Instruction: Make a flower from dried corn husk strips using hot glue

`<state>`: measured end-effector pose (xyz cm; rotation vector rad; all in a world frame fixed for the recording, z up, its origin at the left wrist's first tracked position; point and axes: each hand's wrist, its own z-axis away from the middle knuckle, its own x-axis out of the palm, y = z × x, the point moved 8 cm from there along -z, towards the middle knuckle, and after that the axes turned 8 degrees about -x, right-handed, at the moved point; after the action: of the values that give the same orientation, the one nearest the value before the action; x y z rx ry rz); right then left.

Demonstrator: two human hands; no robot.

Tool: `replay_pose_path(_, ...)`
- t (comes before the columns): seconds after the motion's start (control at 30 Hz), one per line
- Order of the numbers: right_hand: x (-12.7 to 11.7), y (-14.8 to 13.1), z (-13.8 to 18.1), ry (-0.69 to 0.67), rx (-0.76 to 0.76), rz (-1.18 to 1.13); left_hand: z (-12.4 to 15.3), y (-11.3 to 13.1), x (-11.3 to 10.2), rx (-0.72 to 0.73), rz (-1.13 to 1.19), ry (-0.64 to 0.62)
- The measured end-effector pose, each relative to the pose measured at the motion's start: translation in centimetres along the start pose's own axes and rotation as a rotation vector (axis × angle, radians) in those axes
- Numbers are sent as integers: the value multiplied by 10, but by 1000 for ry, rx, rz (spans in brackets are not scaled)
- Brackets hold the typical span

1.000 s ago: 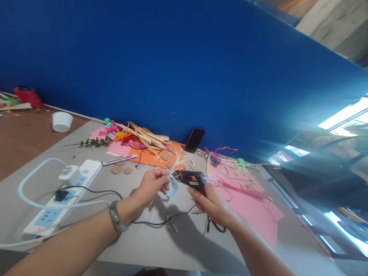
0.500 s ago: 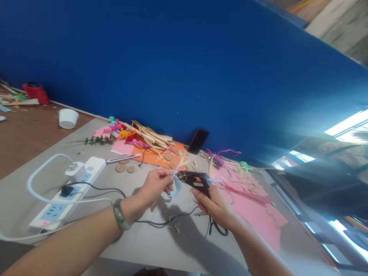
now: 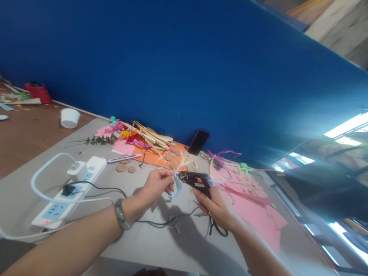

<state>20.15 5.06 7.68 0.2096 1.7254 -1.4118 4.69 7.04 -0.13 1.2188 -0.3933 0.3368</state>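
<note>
My right hand [image 3: 211,201] is wrapped round the grip of a black hot glue gun [image 3: 197,179], its nozzle pointing left. A pale glue stick [image 3: 216,181] sticks out of the gun's back end. Fingertips of my left hand [image 3: 159,184] pinch a light blue curled strip [image 3: 177,187] right at the nozzle. Whether the nozzle touches the strip I cannot tell. The strip's curl hangs below the fingers, and a pale end rises above them. A black cord [image 3: 169,221] runs across the table under both hands.
A white power strip [image 3: 71,191] with plugs lies at left, near a pen-like cutter [image 3: 124,158] and wooden discs [image 3: 120,167]. Behind are orange paper [image 3: 149,156], raffia strands [image 3: 151,135] and a leaning phone [image 3: 199,142]. Pink paper [image 3: 255,214] lies right; a white cup [image 3: 69,117] stands far left.
Both hands keep nearly the same pose, with the glue gun's nozzle still at the blue strip. The whole view has shifted very slightly.
</note>
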Motion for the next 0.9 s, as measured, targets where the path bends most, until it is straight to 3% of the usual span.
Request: replay_pose_path(0.9,2,-3,-2,1,-38,49,0,2,2,16,4,-21)
